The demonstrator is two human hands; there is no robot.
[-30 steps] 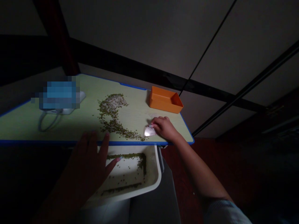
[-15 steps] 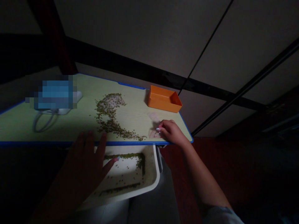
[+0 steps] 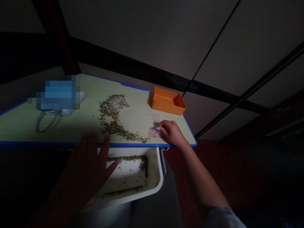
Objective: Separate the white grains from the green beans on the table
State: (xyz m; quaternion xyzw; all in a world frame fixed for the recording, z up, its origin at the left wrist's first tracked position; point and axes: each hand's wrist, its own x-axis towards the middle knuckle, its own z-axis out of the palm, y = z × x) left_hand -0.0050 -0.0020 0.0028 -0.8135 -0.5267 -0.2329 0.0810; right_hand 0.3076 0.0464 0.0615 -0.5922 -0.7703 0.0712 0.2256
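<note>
My left hand (image 3: 87, 161) is open with its fingers spread, dark in shadow, at the front edge of the light table (image 3: 140, 109). Its thumb reaches over a white basin (image 3: 152, 185) that holds small green beans along its inner sides. On the tabletop, more small green beans (image 3: 114, 106) lie scattered in a curved patch in front of that hand. My right hand (image 3: 172, 131) is at the table's right end, closed in a pinch over a pale pink mark (image 3: 154, 133). Whatever sits between its fingertips, if anything, is too small to make out.
An orange open box (image 3: 167, 103) stands at the table's back right, beyond my right hand. On the left are a blurred-out blue object (image 3: 58, 95) and a looped cable (image 3: 45, 128). Behind the table rises a panelled wall (image 3: 142, 38). A blue rim edges the table.
My right hand has shifted slightly left over the pink mark, still pinched. The left hand stays spread, and the whole view has drifted a little.
</note>
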